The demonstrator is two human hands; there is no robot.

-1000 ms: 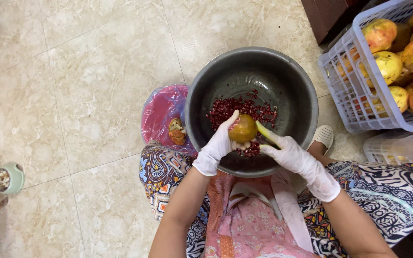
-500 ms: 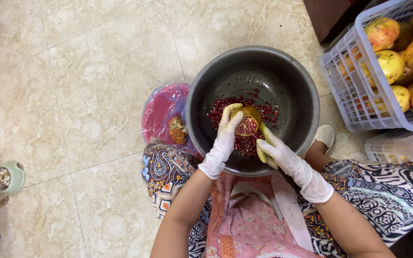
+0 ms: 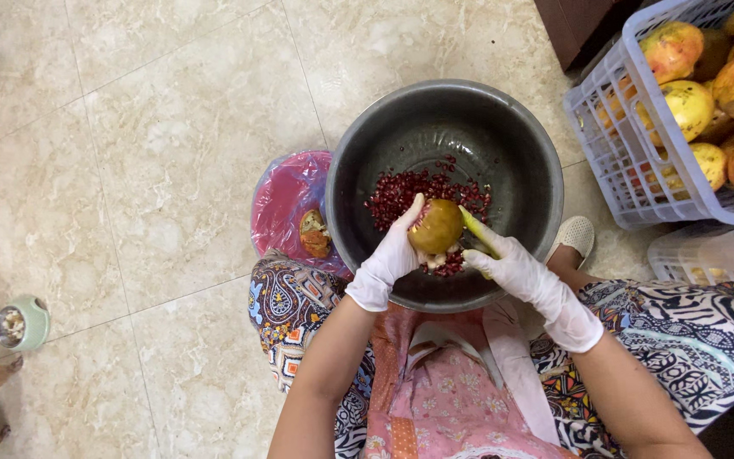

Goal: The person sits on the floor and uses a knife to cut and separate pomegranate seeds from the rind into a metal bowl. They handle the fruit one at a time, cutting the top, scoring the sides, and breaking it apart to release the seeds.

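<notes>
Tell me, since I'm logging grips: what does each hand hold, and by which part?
The left hand cups a pomegranate piece by its rind side. The right hand grips a yellow-green tool by one end.

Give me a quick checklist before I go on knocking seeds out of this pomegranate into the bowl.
1. Fruit held over the bowl: ok. The left hand grips the pomegranate piece above the grey bowl.
2. Tool in hand: ok. The right hand holds a yellow-green tool beside the fruit.
3. Gloves on: ok, both hands wear white gloves.
4. Seeds landing inside: ok. The red seeds lie in the bowl; none show on the floor tiles.
5. Place for peel: ok. The pink bag-lined tub with a peel scrap sits touching the bowl.
6. More fruit within reach: ok, the lilac basket holds whole pomegranates.
</notes>
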